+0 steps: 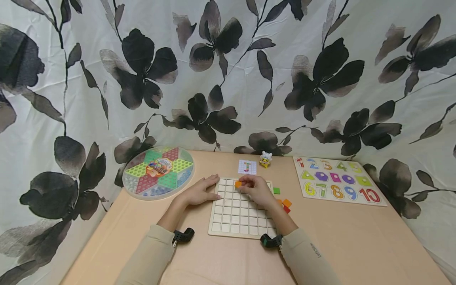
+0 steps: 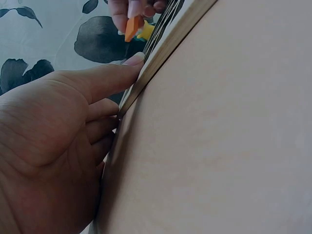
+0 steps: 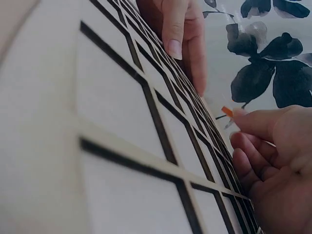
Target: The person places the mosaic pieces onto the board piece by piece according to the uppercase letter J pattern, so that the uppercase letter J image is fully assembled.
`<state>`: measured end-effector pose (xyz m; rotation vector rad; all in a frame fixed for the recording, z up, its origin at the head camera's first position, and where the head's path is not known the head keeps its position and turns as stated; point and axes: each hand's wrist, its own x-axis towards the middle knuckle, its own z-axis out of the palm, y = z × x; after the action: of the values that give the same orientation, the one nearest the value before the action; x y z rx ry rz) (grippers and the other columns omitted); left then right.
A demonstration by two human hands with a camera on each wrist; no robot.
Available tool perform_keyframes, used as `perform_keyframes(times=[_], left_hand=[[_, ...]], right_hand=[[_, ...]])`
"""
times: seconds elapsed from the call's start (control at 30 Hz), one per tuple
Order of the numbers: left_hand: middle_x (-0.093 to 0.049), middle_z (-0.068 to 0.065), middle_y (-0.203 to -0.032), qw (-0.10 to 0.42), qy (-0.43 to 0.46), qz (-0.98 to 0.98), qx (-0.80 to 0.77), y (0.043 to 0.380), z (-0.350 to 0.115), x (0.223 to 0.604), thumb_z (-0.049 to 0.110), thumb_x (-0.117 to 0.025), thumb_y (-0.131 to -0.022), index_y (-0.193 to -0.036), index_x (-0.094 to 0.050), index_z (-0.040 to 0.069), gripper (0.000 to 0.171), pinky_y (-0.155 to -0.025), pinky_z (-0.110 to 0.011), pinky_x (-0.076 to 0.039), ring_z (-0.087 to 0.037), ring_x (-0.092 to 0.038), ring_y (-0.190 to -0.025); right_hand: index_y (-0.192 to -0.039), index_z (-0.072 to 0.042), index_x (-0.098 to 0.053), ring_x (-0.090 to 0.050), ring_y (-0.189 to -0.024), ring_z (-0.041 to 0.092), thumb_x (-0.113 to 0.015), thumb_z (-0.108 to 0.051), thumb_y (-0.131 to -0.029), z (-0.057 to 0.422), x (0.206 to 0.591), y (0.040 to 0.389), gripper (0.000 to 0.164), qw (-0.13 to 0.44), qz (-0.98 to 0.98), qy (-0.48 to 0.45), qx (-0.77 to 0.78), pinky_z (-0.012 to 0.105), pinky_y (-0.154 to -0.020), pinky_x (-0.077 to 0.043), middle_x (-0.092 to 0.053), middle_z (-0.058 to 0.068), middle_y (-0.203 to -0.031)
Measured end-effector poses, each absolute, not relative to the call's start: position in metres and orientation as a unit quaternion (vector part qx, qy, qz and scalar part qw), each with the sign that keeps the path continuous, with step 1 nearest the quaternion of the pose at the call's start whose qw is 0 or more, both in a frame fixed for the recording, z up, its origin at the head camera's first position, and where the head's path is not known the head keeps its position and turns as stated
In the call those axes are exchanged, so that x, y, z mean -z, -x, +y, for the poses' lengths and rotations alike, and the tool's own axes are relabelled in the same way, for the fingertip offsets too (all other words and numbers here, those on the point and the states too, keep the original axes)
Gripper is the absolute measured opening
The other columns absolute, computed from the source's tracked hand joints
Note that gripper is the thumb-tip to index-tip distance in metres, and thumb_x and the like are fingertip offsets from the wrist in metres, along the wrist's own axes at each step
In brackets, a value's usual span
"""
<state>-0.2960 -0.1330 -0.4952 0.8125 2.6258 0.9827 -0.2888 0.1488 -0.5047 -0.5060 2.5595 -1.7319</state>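
A pale wooden grid board (image 1: 225, 227) with white square cells lies on the table. My right hand (image 1: 258, 192) pinches a small orange square tile (image 1: 238, 184) between thumb and fingers, over the board's far rows. In the right wrist view the tile (image 3: 227, 111) shows edge-on at the fingertips, apart from the grid. At the board's upper left side rests my left hand (image 1: 200, 192), its fingers stretched forward. Its thumb touches the wooden rim in the left wrist view. Right of the board lie a green tile (image 1: 276, 190), an orange tile (image 1: 286, 202) and a red tile (image 1: 286, 209), partly behind the right forearm.
Behind the board are a card (image 1: 247, 167) with a coloured pattern on a grid and a small yellow-and-white figurine (image 1: 265, 159). A round star-patterned game board (image 1: 158, 173) lies at left. A number and shape puzzle (image 1: 322, 183) lies at right. A floral curtain (image 1: 256, 99) hangs behind the table.
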Motion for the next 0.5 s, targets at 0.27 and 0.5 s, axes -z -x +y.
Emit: perform_keyframes(times=[0.27,0.5], left_hand=[[-0.022,-0.015,-0.173,0.108,-0.277,0.893,-0.337,0.2965,-0.1333,0.4961,0.041,-0.072,-0.097,-0.162,-0.031,0.000,0.086,-0.134,-0.052,-0.004,-0.032,-0.015,-0.162],[-0.021,-0.014,-0.173,0.111,-0.276,0.894,-0.334,0.2966,-0.1335,0.4956,0.042,-0.071,-0.097,-0.163,-0.031,0.002,0.086,-0.134,-0.051,-0.003,-0.031,-0.015,-0.162]], right_hand=[[-0.112,-0.008,-0.076,-0.058,-0.084,0.016,-0.080,-0.012,-0.092,0.1451,0.5071,0.2860,0.021,-0.026,0.849,0.175,0.498,0.021,-0.071,-0.050,-0.070,0.007,-0.103],[-0.111,-0.008,-0.077,-0.057,-0.082,0.015,-0.079,-0.012,-0.093,0.1444,0.5067,0.2844,0.019,-0.026,0.858,0.179,0.481,0.021,-0.069,-0.048,-0.069,0.004,-0.103]])
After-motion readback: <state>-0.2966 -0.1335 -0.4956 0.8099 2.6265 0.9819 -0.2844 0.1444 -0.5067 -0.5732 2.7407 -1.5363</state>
